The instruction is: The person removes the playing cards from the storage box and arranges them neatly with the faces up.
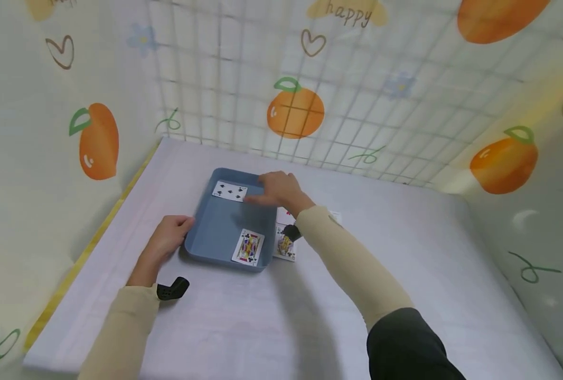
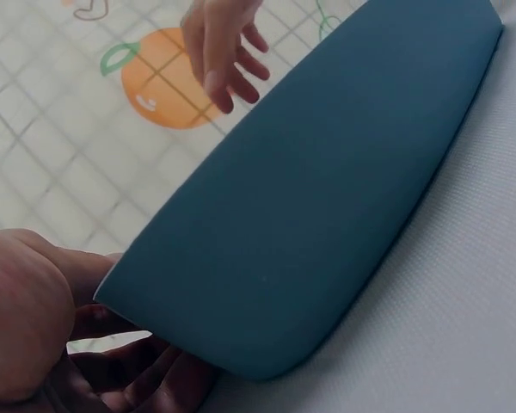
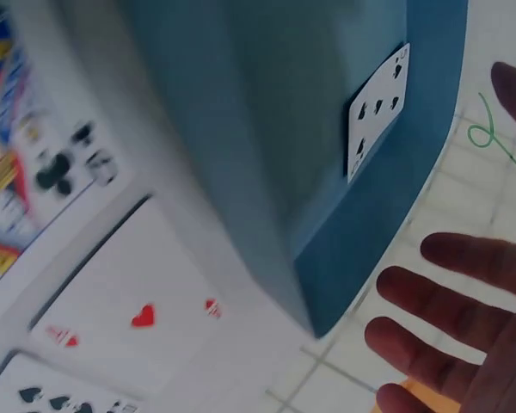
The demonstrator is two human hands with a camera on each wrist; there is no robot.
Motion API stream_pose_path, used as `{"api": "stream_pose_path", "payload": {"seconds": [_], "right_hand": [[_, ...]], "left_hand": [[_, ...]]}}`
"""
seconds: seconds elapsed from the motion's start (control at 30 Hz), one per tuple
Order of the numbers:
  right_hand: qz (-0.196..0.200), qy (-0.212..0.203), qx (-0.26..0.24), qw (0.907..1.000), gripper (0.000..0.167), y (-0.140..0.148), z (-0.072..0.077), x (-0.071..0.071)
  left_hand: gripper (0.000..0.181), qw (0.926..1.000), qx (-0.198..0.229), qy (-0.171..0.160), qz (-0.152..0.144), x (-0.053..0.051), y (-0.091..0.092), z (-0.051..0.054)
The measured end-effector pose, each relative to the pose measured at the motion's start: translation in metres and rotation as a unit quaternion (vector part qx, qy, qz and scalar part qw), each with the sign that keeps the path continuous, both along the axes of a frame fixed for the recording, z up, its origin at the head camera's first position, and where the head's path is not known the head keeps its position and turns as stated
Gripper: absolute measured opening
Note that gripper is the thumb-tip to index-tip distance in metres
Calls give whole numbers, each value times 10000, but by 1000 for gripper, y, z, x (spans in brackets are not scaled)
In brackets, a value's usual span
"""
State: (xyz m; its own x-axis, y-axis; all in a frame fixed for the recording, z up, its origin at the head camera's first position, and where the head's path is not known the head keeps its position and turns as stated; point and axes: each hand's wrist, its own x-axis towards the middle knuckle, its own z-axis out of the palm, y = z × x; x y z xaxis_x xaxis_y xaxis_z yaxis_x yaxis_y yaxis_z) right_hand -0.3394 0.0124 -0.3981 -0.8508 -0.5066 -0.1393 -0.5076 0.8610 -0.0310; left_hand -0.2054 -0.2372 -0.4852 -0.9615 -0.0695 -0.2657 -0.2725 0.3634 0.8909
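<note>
A blue tray lies on the white-covered table. My left hand grips the tray's left side; in the left wrist view its fingers curl beneath the edge of the blue wall. Over the tray's far right corner hovers my right hand, fingers spread and nothing held. Inside the tray, a spade card is face up near the far side, and a clubs face card sits at the near right corner. The right wrist view shows the right fingers apart from the tray wall.
Right of the tray, partly under my right forearm, lie another clubs face card and a heart card. A spade card is beside them. A printed curtain walls the table's back and sides.
</note>
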Motion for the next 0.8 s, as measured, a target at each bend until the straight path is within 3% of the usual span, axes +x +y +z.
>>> {"api": "stream_pose_path", "payload": {"seconds": [0.13, 0.3, 0.8], "right_hand": [[-127, -12, -37, 9999, 84, -14, 0, -3], [-379, 41, 19, 9993, 73, -28, 0, -8], [-1008, -116, 57, 9948, 64, -56, -16, -13]], "left_hand": [[44, 9999, 20, 122, 23, -2, 0, -1], [43, 9998, -54, 185, 9, -4, 1, -1], [41, 9989, -339, 312, 96, -4, 3, -4]]}}
